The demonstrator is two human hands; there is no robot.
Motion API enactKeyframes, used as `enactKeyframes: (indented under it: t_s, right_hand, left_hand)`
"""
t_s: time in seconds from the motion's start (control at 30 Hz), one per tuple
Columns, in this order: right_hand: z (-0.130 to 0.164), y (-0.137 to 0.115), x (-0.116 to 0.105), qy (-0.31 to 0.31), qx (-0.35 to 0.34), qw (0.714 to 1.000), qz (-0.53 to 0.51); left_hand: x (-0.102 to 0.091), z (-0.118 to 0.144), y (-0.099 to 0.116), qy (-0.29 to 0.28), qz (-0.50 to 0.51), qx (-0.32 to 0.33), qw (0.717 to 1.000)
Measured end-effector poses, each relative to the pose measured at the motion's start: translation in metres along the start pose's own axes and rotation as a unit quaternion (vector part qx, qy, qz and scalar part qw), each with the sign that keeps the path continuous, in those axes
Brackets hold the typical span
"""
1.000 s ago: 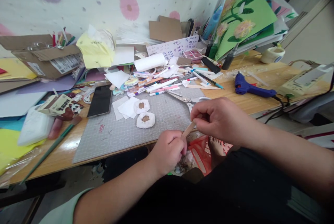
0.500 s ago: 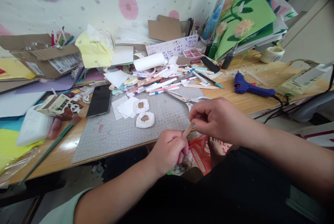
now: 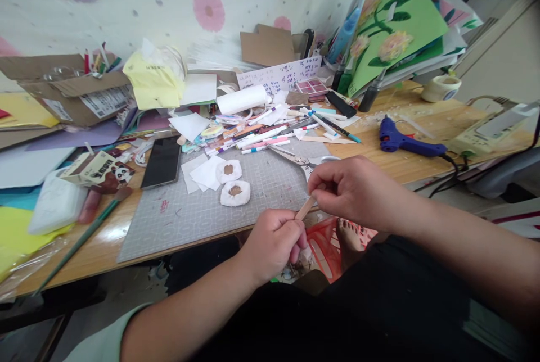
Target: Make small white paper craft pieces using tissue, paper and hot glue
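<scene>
Between my two hands runs a thin, flat tan strip (image 3: 304,208) that looks like a wooden craft stick or cardboard. My left hand (image 3: 276,243) is closed around its lower end, off the desk's front edge. Fingers of my right hand (image 3: 343,188) pinch the upper end and hide its tip. Just beyond the right hand lie silver scissors (image 3: 297,158), partly covered by it. On the grey cutting mat (image 3: 169,221) sit two white padded pieces, one nearer (image 3: 235,194) and one farther (image 3: 229,171), each with a brown patch in its middle. White paper squares (image 3: 205,173) lie beside them.
Many markers (image 3: 270,134) are heaped behind the mat. A blue glue gun (image 3: 407,140) with its cable rests at right. A black phone (image 3: 161,162), a panda-printed carton (image 3: 101,171) and a long green-handled brush (image 3: 80,241) lie at left. A cardboard box (image 3: 76,92) stands behind.
Hardly anything differs. Both hands keep their hold on the tan strip, with a very slight shift of the right fingers and of the view.
</scene>
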State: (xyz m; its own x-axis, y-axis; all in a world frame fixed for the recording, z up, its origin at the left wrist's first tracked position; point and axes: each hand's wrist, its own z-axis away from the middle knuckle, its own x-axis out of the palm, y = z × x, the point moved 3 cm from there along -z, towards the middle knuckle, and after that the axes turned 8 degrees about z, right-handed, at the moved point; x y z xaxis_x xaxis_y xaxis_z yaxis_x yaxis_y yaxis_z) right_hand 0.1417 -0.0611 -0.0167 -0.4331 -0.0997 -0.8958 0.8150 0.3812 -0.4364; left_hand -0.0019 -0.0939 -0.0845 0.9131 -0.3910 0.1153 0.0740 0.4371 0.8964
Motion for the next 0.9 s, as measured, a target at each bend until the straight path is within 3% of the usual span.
enactKeyframes:
  t_s: [0.23,0.37,0.47,0.7,0.8,0.9]
  right_hand:
    - [0.001,-0.001,0.001,0.003,-0.011,1.000,0.009]
    - [0.001,0.002,-0.001,-0.006,0.003,1.000,-0.016]
    - [0.000,0.007,-0.001,-0.031,0.011,0.995,-0.091]
    - [-0.002,0.014,-0.003,-0.127,0.028,0.918,-0.375]
    - [-0.001,0.017,-0.004,-0.136,0.029,0.905,-0.403]
    - [-0.001,0.018,-0.005,-0.136,0.031,0.909,-0.392]
  left_hand:
    - [-0.001,-0.001,-0.003,0.006,0.023,-0.007,1.000]
    - [-0.001,-0.001,-0.007,-0.024,0.084,-0.032,0.996]
    - [0.000,-0.001,-0.008,-0.056,0.141,-0.048,0.987]
    - [0.002,0.002,-0.003,-0.154,0.248,-0.055,0.955]
    - [0.002,0.004,-0.001,-0.182,0.259,-0.047,0.947]
    - [0.001,0.005,0.000,-0.192,0.259,-0.038,0.946]
